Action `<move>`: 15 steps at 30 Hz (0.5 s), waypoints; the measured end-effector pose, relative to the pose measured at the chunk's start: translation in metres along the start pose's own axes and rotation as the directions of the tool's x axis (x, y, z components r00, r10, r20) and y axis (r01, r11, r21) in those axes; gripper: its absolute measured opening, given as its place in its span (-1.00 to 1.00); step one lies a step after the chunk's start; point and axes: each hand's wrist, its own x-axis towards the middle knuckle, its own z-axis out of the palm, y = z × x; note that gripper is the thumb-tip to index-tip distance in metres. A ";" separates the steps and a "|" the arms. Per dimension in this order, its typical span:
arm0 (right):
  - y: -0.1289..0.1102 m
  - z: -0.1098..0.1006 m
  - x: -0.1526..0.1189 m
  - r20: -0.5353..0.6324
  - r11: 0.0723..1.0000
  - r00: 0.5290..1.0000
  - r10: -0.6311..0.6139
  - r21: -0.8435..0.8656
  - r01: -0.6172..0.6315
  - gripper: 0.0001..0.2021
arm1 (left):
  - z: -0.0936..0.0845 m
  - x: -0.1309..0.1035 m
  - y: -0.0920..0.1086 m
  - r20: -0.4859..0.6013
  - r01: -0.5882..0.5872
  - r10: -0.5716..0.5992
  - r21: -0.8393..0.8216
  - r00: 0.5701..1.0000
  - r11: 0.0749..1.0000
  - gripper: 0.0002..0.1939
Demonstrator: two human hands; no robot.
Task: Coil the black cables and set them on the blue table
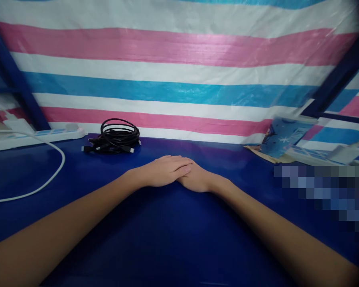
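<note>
Resting on blue worktop (pixel 173 239), left hand (pixel 164 171) laid over right hand (pixel 199 177); reads as idle step, no handling under way. Left grip: fingers extended side by side, pinching nothing visible. Can't tell right grip, partly covered. Farther, to left: coiled black cables (pixel 118 135), untouched. Any reach there likely calls for parting hands first. Behind: striped sheet (pixel 173 71).

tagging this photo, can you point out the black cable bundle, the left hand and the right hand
black cable bundle (pixel 119 138): head view, middle of the coils
left hand (pixel 164 170): head view, back of the hand
right hand (pixel 197 176): head view, uncovered back of the hand
</note>
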 end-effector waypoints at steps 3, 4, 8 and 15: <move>-0.004 -0.009 -0.001 -0.074 0.997 0.996 0.052 0.066 -0.047 -0.69 | -0.006 -0.005 -0.006 -0.094 -0.055 0.056 0.016 0.994 0.998 -0.45; -0.004 -0.014 -0.002 -0.100 0.994 0.992 0.079 0.089 -0.070 -0.70 | -0.008 -0.006 -0.008 -0.142 -0.059 0.061 0.016 0.988 0.998 -0.46; -0.007 -0.035 -0.008 -0.125 0.965 0.969 0.212 0.185 -0.187 -0.66 | -0.021 -0.012 -0.014 -0.251 -0.022 0.020 -0.007 0.968 1.000 -0.58; -0.010 -0.040 -0.009 -0.017 0.977 0.979 0.201 -0.063 -0.202 -0.62 | -0.028 -0.017 -0.008 -0.144 0.013 -0.012 0.009 0.989 1.000 -0.71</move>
